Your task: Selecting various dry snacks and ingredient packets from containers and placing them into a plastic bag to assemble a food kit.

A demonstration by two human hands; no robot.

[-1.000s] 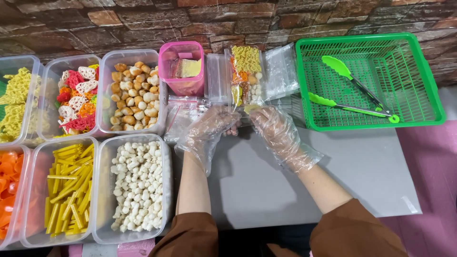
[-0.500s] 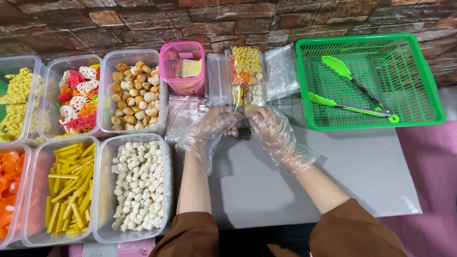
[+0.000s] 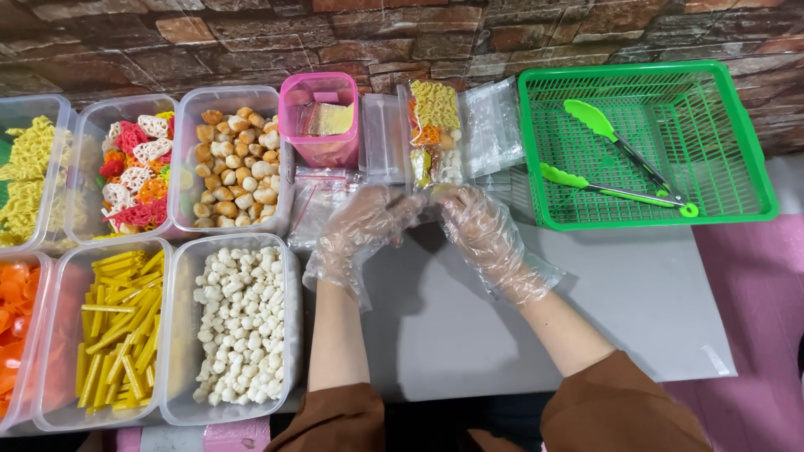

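Observation:
Both my hands wear loose clear plastic gloves. My left hand (image 3: 362, 228) and my right hand (image 3: 479, 226) meet at the near end of a clear plastic bag (image 3: 434, 134) filled with mixed yellow, orange and white snacks, which lies on the grey table (image 3: 469, 326). The fingertips of both hands pinch the bag's opening between them. The bag stretches away from me toward the brick wall. Empty clear bags (image 3: 322, 201) lie just left of my left hand.
A pink container (image 3: 318, 117) stands beside the bag. Left are clear tubs: round brown-white balls (image 3: 234, 159), small white pieces (image 3: 239, 326), yellow sticks (image 3: 117, 322), coloured lattice crackers (image 3: 130, 172), yellow curls (image 3: 29, 167), orange chips (image 3: 12, 326). A green basket (image 3: 662, 201) holds green-handled tongs (image 3: 615, 159).
My hands have stayed at the bag's near end, with only small finger movement.

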